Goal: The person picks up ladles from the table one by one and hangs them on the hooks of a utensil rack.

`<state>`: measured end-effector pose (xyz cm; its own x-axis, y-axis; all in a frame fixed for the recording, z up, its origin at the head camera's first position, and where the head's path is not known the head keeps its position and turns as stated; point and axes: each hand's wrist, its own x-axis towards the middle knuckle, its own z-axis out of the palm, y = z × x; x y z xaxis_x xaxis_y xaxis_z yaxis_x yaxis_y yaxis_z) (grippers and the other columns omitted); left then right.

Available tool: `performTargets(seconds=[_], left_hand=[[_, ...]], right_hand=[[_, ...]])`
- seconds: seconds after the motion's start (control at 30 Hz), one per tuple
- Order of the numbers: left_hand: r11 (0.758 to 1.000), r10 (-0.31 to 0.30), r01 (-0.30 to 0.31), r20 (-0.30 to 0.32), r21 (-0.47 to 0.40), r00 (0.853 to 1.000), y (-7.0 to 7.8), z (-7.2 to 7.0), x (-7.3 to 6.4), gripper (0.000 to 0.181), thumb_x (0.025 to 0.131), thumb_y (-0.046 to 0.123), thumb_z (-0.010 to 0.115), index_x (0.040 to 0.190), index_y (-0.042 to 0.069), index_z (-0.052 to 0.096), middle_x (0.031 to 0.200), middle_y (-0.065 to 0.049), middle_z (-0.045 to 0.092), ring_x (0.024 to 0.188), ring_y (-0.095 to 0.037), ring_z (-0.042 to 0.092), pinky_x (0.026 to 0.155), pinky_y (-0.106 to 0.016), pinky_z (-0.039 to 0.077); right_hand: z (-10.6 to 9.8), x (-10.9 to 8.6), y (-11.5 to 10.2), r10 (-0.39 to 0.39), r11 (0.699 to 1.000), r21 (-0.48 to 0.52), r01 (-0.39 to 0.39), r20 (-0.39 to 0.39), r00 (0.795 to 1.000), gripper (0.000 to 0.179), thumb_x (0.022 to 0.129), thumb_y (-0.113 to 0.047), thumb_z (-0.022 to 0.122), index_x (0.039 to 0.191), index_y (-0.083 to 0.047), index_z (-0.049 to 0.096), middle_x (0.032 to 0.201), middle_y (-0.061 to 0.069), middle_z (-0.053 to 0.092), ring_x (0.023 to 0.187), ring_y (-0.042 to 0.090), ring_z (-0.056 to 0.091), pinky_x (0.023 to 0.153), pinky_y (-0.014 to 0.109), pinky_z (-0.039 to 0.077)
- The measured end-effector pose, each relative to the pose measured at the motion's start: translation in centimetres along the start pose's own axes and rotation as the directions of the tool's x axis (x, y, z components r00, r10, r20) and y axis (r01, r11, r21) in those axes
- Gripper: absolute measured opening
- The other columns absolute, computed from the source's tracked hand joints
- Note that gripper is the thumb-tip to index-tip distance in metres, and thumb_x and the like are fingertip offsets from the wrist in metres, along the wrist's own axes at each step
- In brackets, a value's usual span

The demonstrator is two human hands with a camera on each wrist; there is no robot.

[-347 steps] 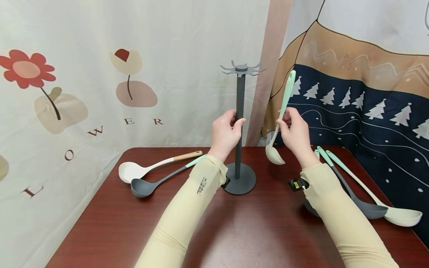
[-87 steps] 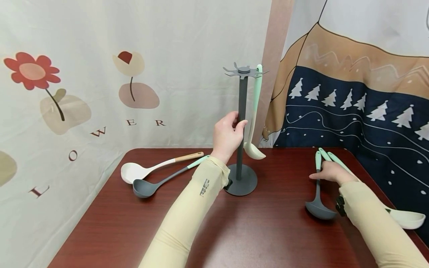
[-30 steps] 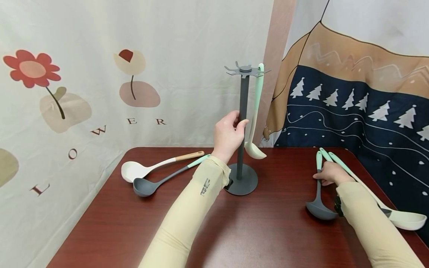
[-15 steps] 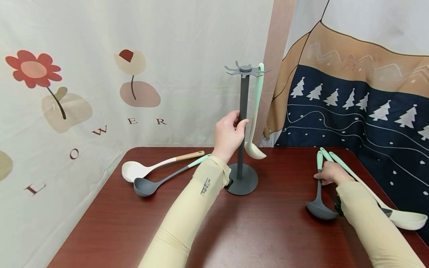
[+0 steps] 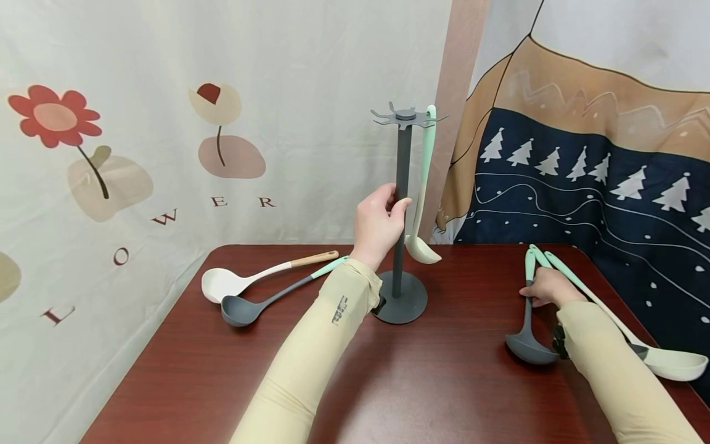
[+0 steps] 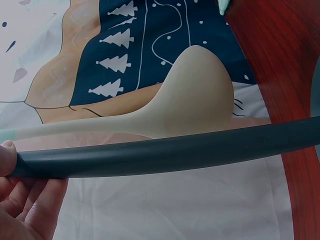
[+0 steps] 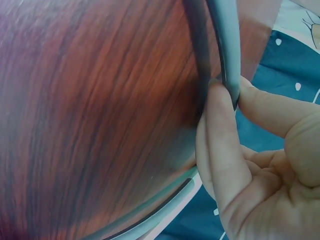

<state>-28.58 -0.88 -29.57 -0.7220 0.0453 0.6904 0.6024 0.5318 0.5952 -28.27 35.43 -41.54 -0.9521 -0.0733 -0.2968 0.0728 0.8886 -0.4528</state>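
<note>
Near the frame's centre, the left hand (image 5: 378, 226) grips a dark stand (image 5: 403, 160), presumably to steady it, while a cream ladle (image 5: 426, 161) hangs by its handle from the top. At lower right, the right hand (image 5: 551, 287) pinches a grey ladle (image 5: 527, 333) by its slim shaft, probably the easiest part to grasp.

The rack (image 5: 403, 163) stands toward the back of the tabletop (image 5: 444, 394), 1 hanging ladle (image 5: 421, 251) on its right. To its left lie 2 ladles (image 5: 240, 311), 1 behind the other. Over to the right is the inner ladle (image 5: 531, 350), 2 outer ladles (image 5: 673, 365) just beyond it. A curtain (image 5: 310, 92) hangs behind the rack.
</note>
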Motion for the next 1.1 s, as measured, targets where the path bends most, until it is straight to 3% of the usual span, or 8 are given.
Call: performTargets(seconds=[0.63,0.87,1.1], left_hand=[[1.0,-0.022,0.022,0.012,0.002,1.0,0.0,0.1,-0.1,0.012,0.096,0.017,0.067,0.101,0.007,0.067,0.084,-0.004,0.068,0.074,-0.015,0.064,0.067,-0.027,0.05],[1.0,-0.022,0.022,0.011,-0.004,1.0,0.0,0.1,0.0,0.012,0.096,0.017,0.067,0.101,0.006,0.067,0.084,-0.004,0.067,0.075,-0.016,0.063,0.067,-0.027,0.05],[1.0,-0.026,0.026,0.016,-0.007,1.0,0.0,0.0,0.0,0.012,0.096,0.017,0.067,0.102,0.007,0.067,0.084,-0.004,0.068,0.075,-0.015,0.064,0.068,-0.027,0.051]], right_hand=[[0.0,-0.2,-1.2,-0.04,0.998,0.054,0.042,-0.054,0.998,0.028,0.093,-0.008,0.065,0.066,-0.002,0.059,0.059,0.005,0.061,0.061,0.021,0.069,0.063,0.035,0.056],[0.0,-0.3,-2.0,-0.069,0.995,0.068,0.077,-0.107,0.992,0.02,0.092,-0.008,0.066,0.077,0.005,0.063,0.066,0.007,0.067,0.063,0.022,0.07,0.065,0.038,0.057],[0.0,-0.4,-3.4,-0.073,0.989,0.113,0.091,-0.154,0.985,0.027,0.094,-0.008,0.065,0.099,0.017,0.054,0.079,0.018,0.067,0.067,0.024,0.071,0.067,0.04,0.058]])
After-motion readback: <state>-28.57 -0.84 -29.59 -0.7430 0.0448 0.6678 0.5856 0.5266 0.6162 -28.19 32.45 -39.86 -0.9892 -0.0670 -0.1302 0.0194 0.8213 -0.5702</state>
